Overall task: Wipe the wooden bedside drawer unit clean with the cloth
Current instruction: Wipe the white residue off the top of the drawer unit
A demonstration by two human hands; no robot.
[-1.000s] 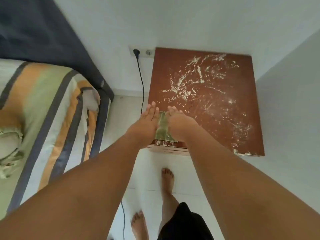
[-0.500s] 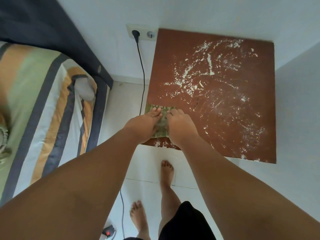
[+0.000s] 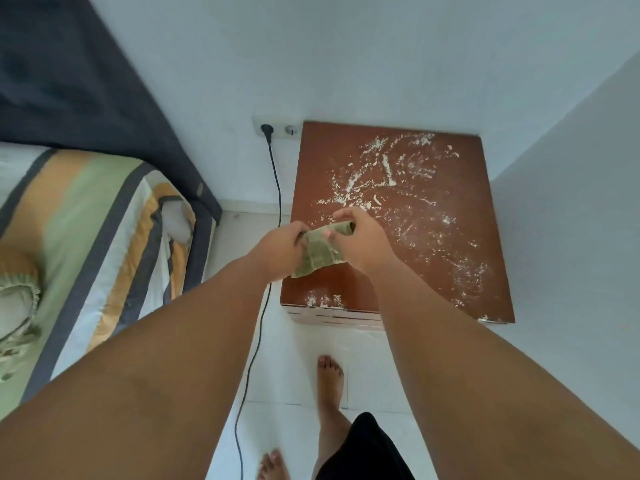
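Over the powder-strewn drawer unit (image 3: 433, 271), left hand (image 3: 280, 249) and right hand (image 3: 360, 242) pinch the cloth (image 3: 320, 252) between them.

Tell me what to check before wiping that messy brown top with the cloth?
1. Grip on cloth: ok, left hand and right hand both hold it.
2. Cloth spread flat on drawer unit top: not ok, bunched between the hands.
3. Top clean: not ok, white powder covers much of it.
4. Black cable off the top: ok, hangs beside it.
5. Clean side of cloth facing down: cannot tell.
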